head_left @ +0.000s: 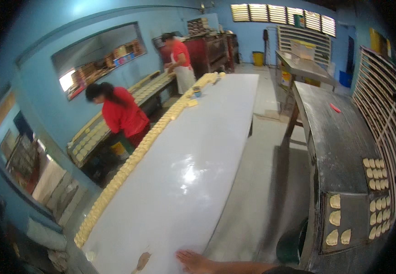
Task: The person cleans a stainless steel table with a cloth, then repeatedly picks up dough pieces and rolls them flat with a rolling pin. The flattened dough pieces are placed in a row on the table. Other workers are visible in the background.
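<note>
My right hand [193, 261] lies flat on the near right edge of a long white table [184, 164]. Its fingers are stretched out and nothing shows in them. My left hand is out of the picture. A small brown patch [143, 260] shows on the table left of my right hand; what it is I cannot make out. Pale dough pieces [129, 169] stand in a long tight line along the table's left edge. Toward the far end are a small blue cup-like container [197, 92] and a loose yellowish dough piece [192, 103].
On the right, a dark worktable [339, 137] bears a red tool [335, 108] and trays [349, 201] of folded half-moon dough. A dark green bin [291, 244] stands below. Two people in red [124, 112] [179, 57] work at a long bench [138, 93] on the left.
</note>
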Motion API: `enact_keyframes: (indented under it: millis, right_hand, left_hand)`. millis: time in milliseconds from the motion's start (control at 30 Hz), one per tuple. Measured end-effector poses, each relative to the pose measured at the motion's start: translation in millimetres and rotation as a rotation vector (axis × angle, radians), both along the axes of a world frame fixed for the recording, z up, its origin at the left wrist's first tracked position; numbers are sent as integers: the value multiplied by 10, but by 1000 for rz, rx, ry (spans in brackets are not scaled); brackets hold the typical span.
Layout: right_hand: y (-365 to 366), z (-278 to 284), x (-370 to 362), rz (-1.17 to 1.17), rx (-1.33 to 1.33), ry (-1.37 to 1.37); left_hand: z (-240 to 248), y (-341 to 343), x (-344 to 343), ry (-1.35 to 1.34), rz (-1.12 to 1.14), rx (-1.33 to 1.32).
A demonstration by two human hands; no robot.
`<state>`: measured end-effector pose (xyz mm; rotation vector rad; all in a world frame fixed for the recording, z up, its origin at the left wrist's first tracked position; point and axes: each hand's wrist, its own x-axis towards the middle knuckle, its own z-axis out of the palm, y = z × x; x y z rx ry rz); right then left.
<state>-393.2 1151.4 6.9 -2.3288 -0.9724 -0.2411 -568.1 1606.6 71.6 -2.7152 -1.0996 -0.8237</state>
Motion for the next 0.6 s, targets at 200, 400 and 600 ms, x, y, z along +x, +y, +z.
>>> enact_keyframes:
  millis: [200,400,600]
  right_hand:
    - [-656,-134,687,3,-188,275]
    - [-1765,453,1782,-86,-352,371]
    - [-3217,539,2531,-287,-352,347]
  left_hand:
    - [475,-1751,1914,-176,-492,-270]
    - [456,-3284,3099,-85,-900,-74]
    - [648,-4957,4785,-78,-1085,-642]
